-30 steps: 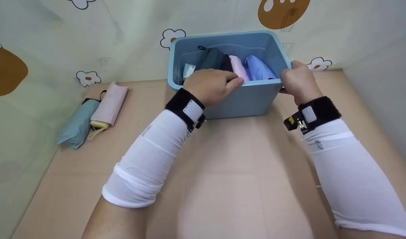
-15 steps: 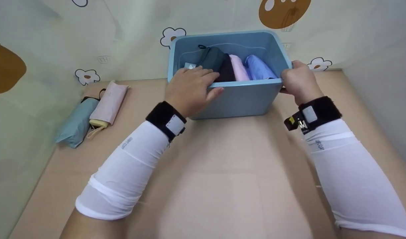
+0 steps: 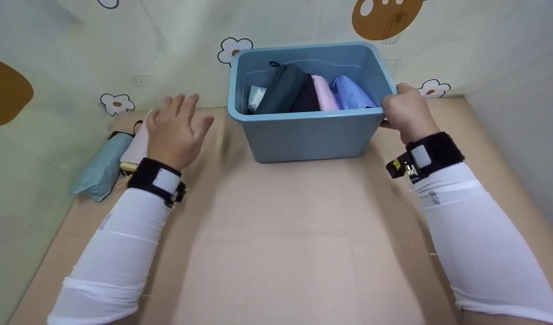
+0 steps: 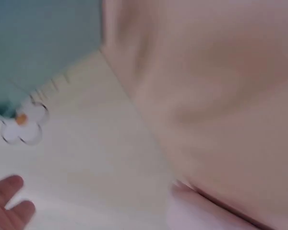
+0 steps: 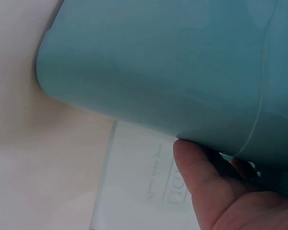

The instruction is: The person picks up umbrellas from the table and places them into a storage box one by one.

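Note:
My right hand [image 3: 407, 113] grips the right end of a blue plastic bin [image 3: 312, 140], its thumb [image 5: 194, 165] against the outer wall in the right wrist view. Inside the bin lie a dark green folded umbrella [image 3: 283, 90], a black folded item [image 3: 307, 97], a pink roll [image 3: 325, 95], a blue roll [image 3: 352, 92] and a small pale packet [image 3: 257, 97]. To the left, my left hand [image 3: 175, 135] is spread and holds nothing. It partly hides a pale pink folded umbrella [image 3: 135, 146], which lies beside a teal folded umbrella [image 3: 105, 164].
The bin stands on a beige covered table [image 3: 294, 225], close to a patterned back curtain [image 3: 181, 49]. A plain pale wall [image 3: 520, 90] rises on the right, and the curtain continues along the left side.
My left hand has left the bin's front rim and moved left to beside the pink umbrella, its fingers spreading. The bin and my right hand have stayed in place.

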`<action>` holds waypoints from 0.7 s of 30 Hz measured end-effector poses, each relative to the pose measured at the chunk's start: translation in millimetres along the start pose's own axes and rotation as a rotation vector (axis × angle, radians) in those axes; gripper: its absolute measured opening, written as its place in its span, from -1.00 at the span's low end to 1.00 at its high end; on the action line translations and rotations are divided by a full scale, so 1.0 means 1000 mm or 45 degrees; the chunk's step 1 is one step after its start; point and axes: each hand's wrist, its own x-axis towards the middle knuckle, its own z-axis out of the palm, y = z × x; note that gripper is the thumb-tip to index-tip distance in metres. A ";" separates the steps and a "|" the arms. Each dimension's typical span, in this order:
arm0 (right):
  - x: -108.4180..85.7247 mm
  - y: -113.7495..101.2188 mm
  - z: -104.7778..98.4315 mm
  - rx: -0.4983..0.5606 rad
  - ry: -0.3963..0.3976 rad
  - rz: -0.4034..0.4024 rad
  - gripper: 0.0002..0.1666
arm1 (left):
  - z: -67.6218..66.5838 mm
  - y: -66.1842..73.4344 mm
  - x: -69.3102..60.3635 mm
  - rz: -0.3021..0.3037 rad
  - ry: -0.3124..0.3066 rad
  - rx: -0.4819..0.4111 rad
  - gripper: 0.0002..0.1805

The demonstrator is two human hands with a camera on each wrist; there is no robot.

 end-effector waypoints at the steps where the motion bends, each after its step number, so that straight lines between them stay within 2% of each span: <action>1: 0.000 0.000 0.000 0.001 0.003 0.001 -0.24 | 0.000 -0.009 -0.002 -0.067 -0.008 0.023 -0.13; 3: 0.000 0.000 -0.001 0.006 0.007 0.002 -0.23 | 0.000 -0.027 -0.007 -0.209 -0.046 0.054 -0.06; 6: 0.001 0.001 -0.003 0.006 0.007 0.008 -0.22 | 0.000 -0.050 -0.013 -0.408 -0.145 0.076 0.07; 10: 0.001 0.002 -0.004 0.001 0.003 0.011 -0.22 | 0.004 -0.072 -0.019 -0.594 -0.285 0.074 0.16; 13: 0.000 0.002 -0.005 0.007 0.002 0.012 -0.22 | 0.007 -0.080 -0.023 -0.658 -0.384 0.077 0.16; 15: 0.000 0.002 -0.006 0.013 0.000 0.013 -0.22 | 0.007 -0.082 -0.024 -0.673 -0.419 0.086 0.15; 21: 0.000 0.002 -0.005 0.021 0.000 0.019 -0.22 | 0.004 -0.084 -0.027 -0.681 -0.450 0.103 0.08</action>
